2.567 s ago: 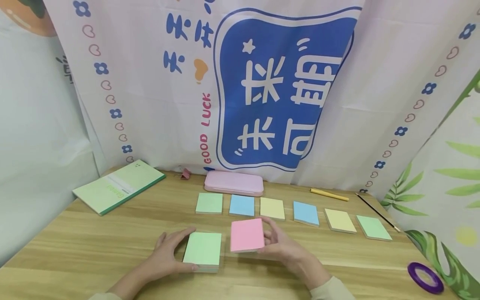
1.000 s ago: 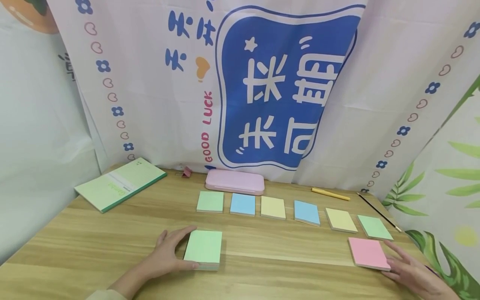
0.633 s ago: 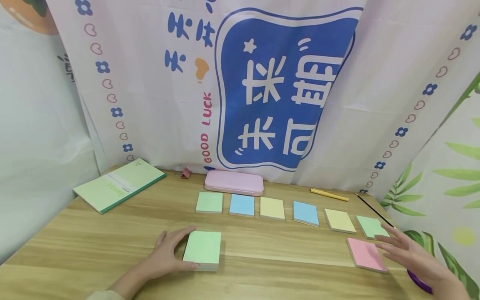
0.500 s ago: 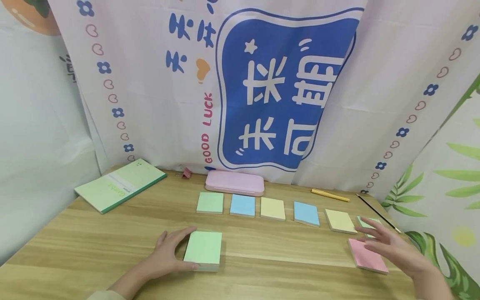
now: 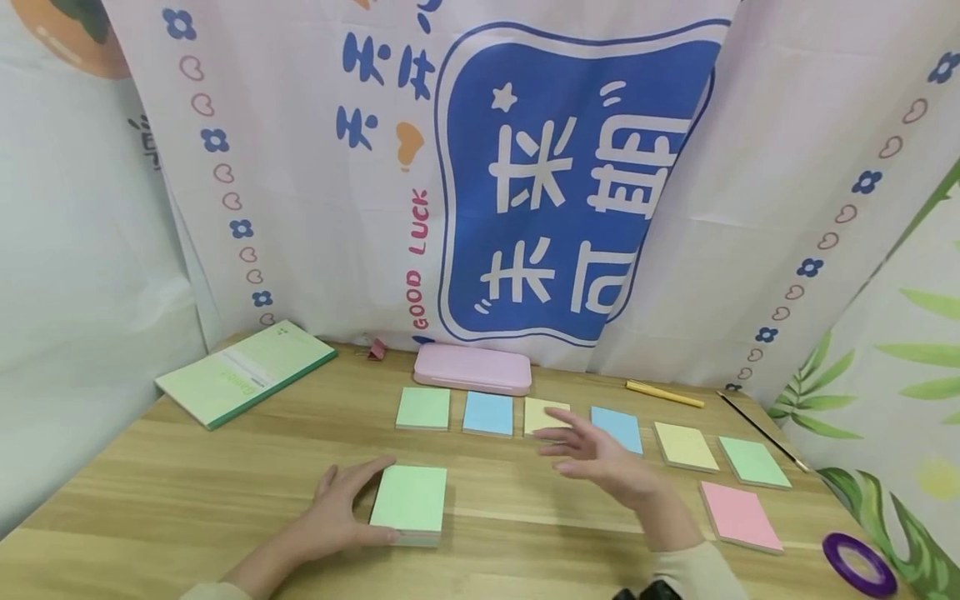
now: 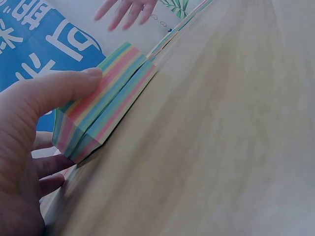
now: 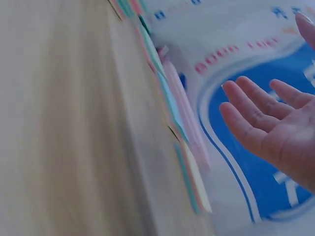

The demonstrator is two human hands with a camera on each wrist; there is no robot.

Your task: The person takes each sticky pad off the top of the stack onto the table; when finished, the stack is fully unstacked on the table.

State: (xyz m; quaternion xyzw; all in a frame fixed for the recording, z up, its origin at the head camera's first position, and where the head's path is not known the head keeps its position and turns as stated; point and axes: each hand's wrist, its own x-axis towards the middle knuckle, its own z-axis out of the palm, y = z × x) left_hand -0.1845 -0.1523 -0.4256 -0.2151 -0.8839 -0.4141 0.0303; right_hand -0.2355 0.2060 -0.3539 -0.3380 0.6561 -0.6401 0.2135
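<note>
My left hand [image 5: 341, 508] holds a stack of sticky notes [image 5: 409, 504] with a green top, thumb at the near side and fingers at the far side. In the left wrist view the stack [image 6: 106, 101] shows striped coloured edges and a gap between its layers. My right hand [image 5: 600, 462] is in the air over the table, fingers extended, holding nothing; the right wrist view shows its palm [image 7: 290, 137]. A pink sticky note pad [image 5: 741, 517] lies at the right, in front of a green pad [image 5: 754, 462].
Behind the hands runs a row of pads, including a blue pad [image 5: 488, 413] and a yellow pad [image 5: 686, 447]. Farther back are a pink case [image 5: 472, 369], a yellow pen [image 5: 664, 393], a black pencil [image 5: 761, 429] and a green notebook [image 5: 247, 372]. Purple tape [image 5: 859, 565] lies at right.
My right hand carried the pink pad from beside the stack to the right, let it go on the table, then moved back left with fingers spread. My left hand stayed at the stack.
</note>
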